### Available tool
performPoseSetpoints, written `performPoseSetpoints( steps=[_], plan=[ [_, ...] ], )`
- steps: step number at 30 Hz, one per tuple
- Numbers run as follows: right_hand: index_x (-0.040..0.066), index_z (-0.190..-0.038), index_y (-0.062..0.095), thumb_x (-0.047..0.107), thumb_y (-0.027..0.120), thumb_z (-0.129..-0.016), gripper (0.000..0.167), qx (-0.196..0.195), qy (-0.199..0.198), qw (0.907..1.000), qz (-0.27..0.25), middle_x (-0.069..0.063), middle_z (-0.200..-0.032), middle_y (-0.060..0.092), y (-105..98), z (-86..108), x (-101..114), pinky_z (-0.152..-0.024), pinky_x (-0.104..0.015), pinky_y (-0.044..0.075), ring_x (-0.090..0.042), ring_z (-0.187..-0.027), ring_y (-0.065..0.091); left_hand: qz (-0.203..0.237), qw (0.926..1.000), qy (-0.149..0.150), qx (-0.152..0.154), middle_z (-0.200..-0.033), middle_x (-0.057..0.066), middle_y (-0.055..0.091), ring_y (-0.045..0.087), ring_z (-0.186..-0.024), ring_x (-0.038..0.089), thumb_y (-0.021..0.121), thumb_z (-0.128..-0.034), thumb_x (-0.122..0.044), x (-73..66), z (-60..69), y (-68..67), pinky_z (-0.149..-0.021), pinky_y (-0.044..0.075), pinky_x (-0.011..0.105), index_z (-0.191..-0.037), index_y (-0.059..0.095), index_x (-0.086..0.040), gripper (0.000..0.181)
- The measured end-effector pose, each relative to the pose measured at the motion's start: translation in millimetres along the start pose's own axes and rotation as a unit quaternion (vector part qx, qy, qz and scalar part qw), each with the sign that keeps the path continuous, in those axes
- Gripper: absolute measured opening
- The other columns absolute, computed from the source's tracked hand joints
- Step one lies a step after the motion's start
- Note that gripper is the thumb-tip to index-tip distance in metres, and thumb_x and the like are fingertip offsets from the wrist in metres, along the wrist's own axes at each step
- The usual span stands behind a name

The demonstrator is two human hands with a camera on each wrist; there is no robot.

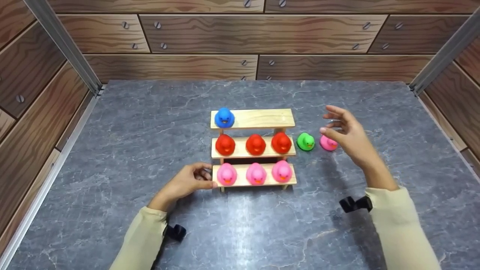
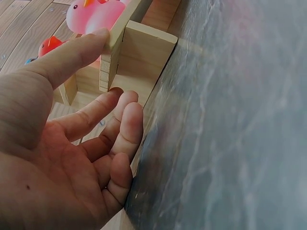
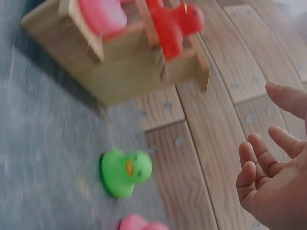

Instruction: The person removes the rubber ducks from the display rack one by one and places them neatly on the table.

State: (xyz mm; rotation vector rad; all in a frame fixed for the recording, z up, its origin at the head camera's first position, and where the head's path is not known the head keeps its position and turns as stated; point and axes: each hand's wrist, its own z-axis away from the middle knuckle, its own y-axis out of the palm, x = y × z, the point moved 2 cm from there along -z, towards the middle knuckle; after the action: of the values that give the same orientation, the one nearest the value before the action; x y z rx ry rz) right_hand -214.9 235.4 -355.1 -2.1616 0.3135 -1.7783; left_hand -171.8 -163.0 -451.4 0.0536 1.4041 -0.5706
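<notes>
A three-tier wooden display stand [image 1: 258, 118] carries rubber ducks. One blue duck [image 1: 224, 117] sits at the left of the top tier. Three red ducks [image 1: 255, 144] line the middle tier and three pink ducks [image 1: 256, 173] the bottom one. My left hand [image 1: 187, 180] pinches the left end of the bottom tier, the thumb above and the index finger below, as the left wrist view shows. To the right of the stand, my right hand [image 1: 350, 137] is raised with nothing in it, partly covering a loose pink duck [image 1: 328, 143]. A green duck [image 3: 123, 172] sits between that duck and the stand.
The stand and loose ducks are on a grey marbled tabletop [image 1: 150, 123]. Wood-patterned panels [image 1: 258, 33] enclose the back and both sides, with metal strips along the corners. A black wrist mount [image 1: 355, 204] juts from each sleeve.
</notes>
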Motion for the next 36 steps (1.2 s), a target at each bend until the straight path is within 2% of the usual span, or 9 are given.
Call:
performPoseSetpoints(
  steps=[4,11,19,23,30,36],
  plan=[
    [0.004,-0.143,0.040,0.007,0.066,-0.090,0.059,0.012,0.001,0.9999,-0.006,0.006,-0.118,0.051,13,-2.1,14,-0.087,-0.017,0.043,-0.009,-0.099,0.053,0.003,1.0000,0.003,0.001,-0.091,0.009,0.062,0.050,-0.073,0.011,0.076,-0.0791,-0.010,0.3,0.0,0.7,-0.065,0.041,0.019,-0.123,0.054,0.011,0.053],
    [0.006,-0.145,0.038,0.011,0.065,-0.091,0.060,0.047,0.007,0.9989,-0.005,-0.009,-0.128,0.048,34,-6.5,35,-0.088,-0.018,0.043,-0.010,-0.102,0.051,0.007,1.0000,-0.001,0.000,-0.090,0.009,0.062,0.051,-0.072,0.011,0.076,-0.0791,-0.009,0.0,1.0,0.0,-0.064,0.042,0.018,-0.123,0.054,0.011,0.053],
    [0.007,-0.144,0.039,0.010,0.064,-0.092,0.057,0.074,0.003,0.9972,-0.006,-0.015,-0.130,0.048,52,-12.6,54,-0.087,-0.020,0.043,-0.014,-0.102,0.050,0.008,1.0000,-0.005,-0.001,-0.090,0.009,0.062,0.050,-0.073,0.012,0.076,-0.0789,-0.009,0.6,0.6,0.4,-0.065,0.042,0.019,-0.123,0.054,0.011,0.053],
    [0.006,-0.143,0.040,0.006,0.063,-0.091,0.057,0.085,-0.006,0.9960,-0.025,-0.017,-0.130,0.048,61,-16.1,60,-0.083,-0.022,0.046,-0.015,-0.099,0.052,0.008,1.0000,0.000,-0.001,-0.090,0.009,0.062,0.050,-0.073,0.011,0.076,-0.0789,-0.009,0.4,0.8,1.1,-0.064,0.042,0.019,-0.123,0.054,0.011,0.053],
    [0.004,-0.140,0.043,0.004,0.064,-0.088,0.056,0.101,-0.021,0.9941,-0.033,-0.020,-0.127,0.050,81,-23.3,71,-0.080,-0.022,0.048,-0.014,-0.094,0.055,0.008,1.0000,-0.004,-0.002,-0.092,0.011,0.062,0.050,-0.073,0.011,0.076,-0.0788,-0.010,1.2,1.4,0.3,-0.065,0.042,0.019,-0.124,0.053,0.011,0.055],
    [0.010,-0.140,0.044,0.009,0.066,-0.087,0.058,0.109,-0.023,0.9937,-0.016,-0.013,-0.123,0.052,95,-31.2,77,-0.076,-0.024,0.043,-0.017,-0.095,0.053,0.009,0.9999,-0.003,0.003,-0.092,0.010,0.062,0.051,-0.071,0.010,0.076,-0.0794,-0.010,2.4,0.9,0.5,-0.063,0.042,0.018,-0.124,0.054,0.010,0.054]
  ],
)
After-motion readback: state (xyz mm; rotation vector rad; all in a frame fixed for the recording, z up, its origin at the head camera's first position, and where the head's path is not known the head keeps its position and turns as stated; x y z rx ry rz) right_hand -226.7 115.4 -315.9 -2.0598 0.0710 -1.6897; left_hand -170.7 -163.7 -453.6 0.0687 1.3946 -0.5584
